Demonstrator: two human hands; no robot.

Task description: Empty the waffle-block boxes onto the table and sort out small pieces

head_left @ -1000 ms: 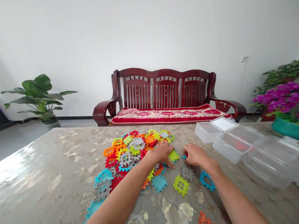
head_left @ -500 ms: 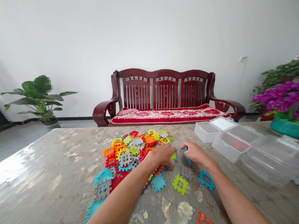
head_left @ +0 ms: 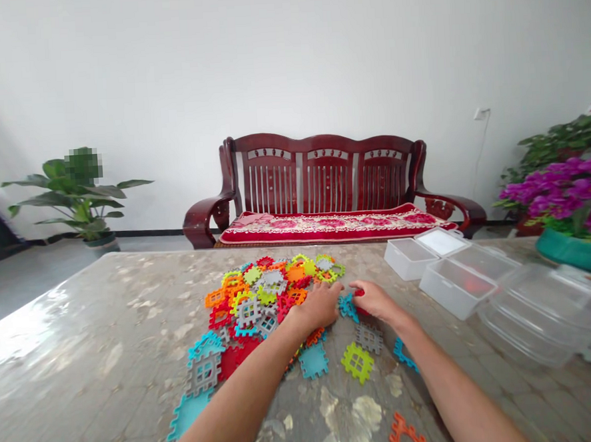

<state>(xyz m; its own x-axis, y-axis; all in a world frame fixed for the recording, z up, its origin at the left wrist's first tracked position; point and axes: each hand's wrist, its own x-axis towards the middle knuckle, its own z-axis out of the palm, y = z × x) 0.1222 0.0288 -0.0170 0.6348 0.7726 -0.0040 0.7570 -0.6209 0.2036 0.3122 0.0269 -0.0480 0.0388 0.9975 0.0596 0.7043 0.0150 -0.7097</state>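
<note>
My left hand (head_left: 321, 305) reaches over the right edge of a heap of toothed plastic building tiles (head_left: 248, 312), its fingers bent. At its fingertips a blue toothed tile (head_left: 347, 306) stands tilted between my two hands. My right hand (head_left: 375, 299) is closed, and a bit of a red tile (head_left: 358, 292) shows at its fingers. Just below lie a grey window tile (head_left: 369, 337) and a lime-green window tile (head_left: 357, 362). A light-blue square tile (head_left: 313, 360) rests under my left wrist. My right forearm partly covers a blue ring-shaped tile (head_left: 404, 354).
Clear plastic boxes (head_left: 457, 290) with lids stand at the right of the patterned table (head_left: 109, 366). An orange tile (head_left: 407, 435) lies near the front edge. Purple flowers in a teal pot (head_left: 575, 249) stand far right; a wooden bench (head_left: 323, 179) is behind.
My right hand has moved left towards my left hand. The blue tile is now between the hands, and red shows at my right fingers. My left fingers have drawn closer together.
</note>
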